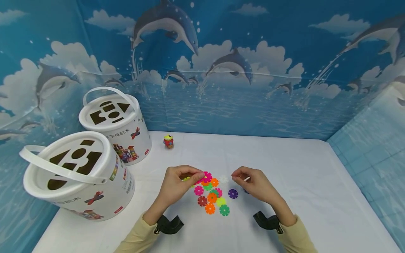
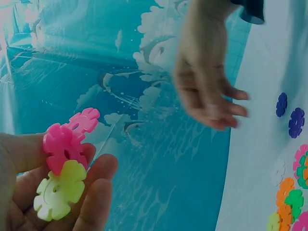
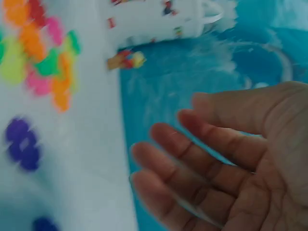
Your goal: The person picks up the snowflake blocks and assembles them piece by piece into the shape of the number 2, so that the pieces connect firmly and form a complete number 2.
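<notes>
Nearest us, two pale yellow sleeves [image 1: 139,233] come in over a white cloth-like table cover [image 1: 332,196], smooth and matte with faint creases. Black bands [image 1: 169,225] sit at both wrists.

Ahead of them we see a loose cluster of flat plastic snowflake discs, round with notched rims: a green disc [image 1: 224,210] and an orange disc [image 1: 210,208] on the near edge, then a dark red disc [image 1: 202,201], with more pink, orange, green and yellow ones overlapping behind. A purple disc [image 1: 233,193] lies just right of the cluster; a whitish translucent disc [image 1: 223,179] lies at its far side.

Over the cluster's far left part, the left hand [image 1: 179,183] pinches a little chain between thumb and fingers: two bright pink discs [image 2: 57,139] and a yellow disc [image 2: 60,192], joined at angles. To the right, the right hand [image 1: 255,182] has nothing in its grasp, its fingers loosely bent and spread a little.

On the left stands a white bucket [image 1: 117,191] with a swing handle and a lid cut with dark shapes; a similar bucket [image 1: 140,135] stands farther back. Right of that is a small red-and-yellow figurine [image 1: 168,141]. Beyond, a blue dolphin-printed sheet [image 1: 196,102], slightly glossy and creased, forms the walls.
</notes>
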A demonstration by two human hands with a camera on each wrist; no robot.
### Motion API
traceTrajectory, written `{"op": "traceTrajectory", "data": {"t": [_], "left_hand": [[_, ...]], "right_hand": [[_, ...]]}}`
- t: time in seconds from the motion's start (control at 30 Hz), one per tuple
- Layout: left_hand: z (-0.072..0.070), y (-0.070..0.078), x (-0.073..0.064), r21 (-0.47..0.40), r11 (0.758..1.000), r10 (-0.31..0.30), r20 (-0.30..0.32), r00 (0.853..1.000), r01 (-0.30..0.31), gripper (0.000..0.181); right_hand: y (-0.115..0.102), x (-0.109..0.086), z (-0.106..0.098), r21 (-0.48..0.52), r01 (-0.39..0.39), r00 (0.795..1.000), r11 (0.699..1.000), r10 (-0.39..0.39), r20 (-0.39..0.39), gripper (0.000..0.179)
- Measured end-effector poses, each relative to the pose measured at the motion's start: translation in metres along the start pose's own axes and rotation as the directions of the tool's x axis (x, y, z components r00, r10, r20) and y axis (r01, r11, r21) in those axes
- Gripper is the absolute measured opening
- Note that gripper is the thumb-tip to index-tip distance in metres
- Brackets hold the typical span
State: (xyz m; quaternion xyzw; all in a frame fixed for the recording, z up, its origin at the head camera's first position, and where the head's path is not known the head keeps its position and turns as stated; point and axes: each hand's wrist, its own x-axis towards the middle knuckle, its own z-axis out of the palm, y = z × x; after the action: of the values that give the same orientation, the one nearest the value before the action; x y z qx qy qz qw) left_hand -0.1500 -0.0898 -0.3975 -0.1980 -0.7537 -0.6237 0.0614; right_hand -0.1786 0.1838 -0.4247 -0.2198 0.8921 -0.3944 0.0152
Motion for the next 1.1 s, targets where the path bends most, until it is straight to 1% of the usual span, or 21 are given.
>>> {"op": "traceTrajectory", "data": {"t": [0.03, 0.1, 0.17, 0.23, 0.37, 0.53, 0.63, 0.77, 0.93, 1.1], "left_hand": [[0.0, 0.0, 0.0, -0.01, 1.0, -0.006, 0.0, 1.0, 0.006, 0.012], [0.0, 0.0, 0.0, -0.025, 0.999, -0.024, -0.001, 1.0, 0.024, 0.014], [-0.001, 0.0, 0.0, -0.033, 0.999, -0.039, 0.001, 0.999, 0.039, 0.016], [-0.002, 0.0, 0.0, -0.043, 0.998, -0.052, 0.007, 0.999, 0.052, 0.017], [-0.003, 0.001, 0.0, -0.064, 0.995, -0.069, 0.025, 0.997, 0.07, 0.016], [-0.003, 0.001, 0.001, -0.035, 0.997, -0.072, 0.036, 0.997, 0.073, 0.013], [-0.004, 0.001, 0.001, -0.031, 0.996, -0.083, 0.042, 0.996, 0.085, 0.014], [-0.005, 0.001, 0.001, -0.053, 0.993, -0.1, 0.056, 0.993, 0.103, 0.017], [-0.006, 0.003, 0.001, -0.084, 0.992, -0.092, 0.063, 0.994, 0.098, 0.016], [-0.007, 0.003, 0.001, -0.083, 0.991, -0.095, 0.068, 0.993, 0.101, 0.017]], "right_hand": [[0.007, -0.001, 0.001, -0.038, -0.03, 0.999, 0.999, 0.032, 0.038, 0.008], [0.019, -0.003, 0.004, -0.089, -0.058, 0.991, 0.994, 0.067, 0.111, 0.009], [0.028, -0.003, 0.008, -0.123, -0.064, 0.984, 0.99, 0.083, 0.16, 0.014], [0.035, -0.003, 0.012, -0.147, -0.064, 0.978, 0.987, 0.092, 0.188, 0.02], [0.04, -0.001, 0.02, -0.192, -0.078, 0.973, 0.978, 0.117, 0.198, 0.031], [0.04, 0.0, 0.028, -0.222, -0.108, 0.973, 0.969, 0.149, 0.177, 0.031], [0.039, -0.001, 0.031, -0.207, -0.118, 0.973, 0.971, 0.155, 0.171, 0.031], [0.04, -0.002, 0.033, -0.173, -0.102, 0.976, 0.98, 0.132, 0.174, 0.03], [0.04, -0.002, 0.033, -0.105, -0.086, 0.976, 0.991, 0.105, 0.191, 0.022], [0.038, -0.001, 0.031, -0.051, -0.058, 0.978, 0.997, 0.067, 0.199, 0.018]]}}
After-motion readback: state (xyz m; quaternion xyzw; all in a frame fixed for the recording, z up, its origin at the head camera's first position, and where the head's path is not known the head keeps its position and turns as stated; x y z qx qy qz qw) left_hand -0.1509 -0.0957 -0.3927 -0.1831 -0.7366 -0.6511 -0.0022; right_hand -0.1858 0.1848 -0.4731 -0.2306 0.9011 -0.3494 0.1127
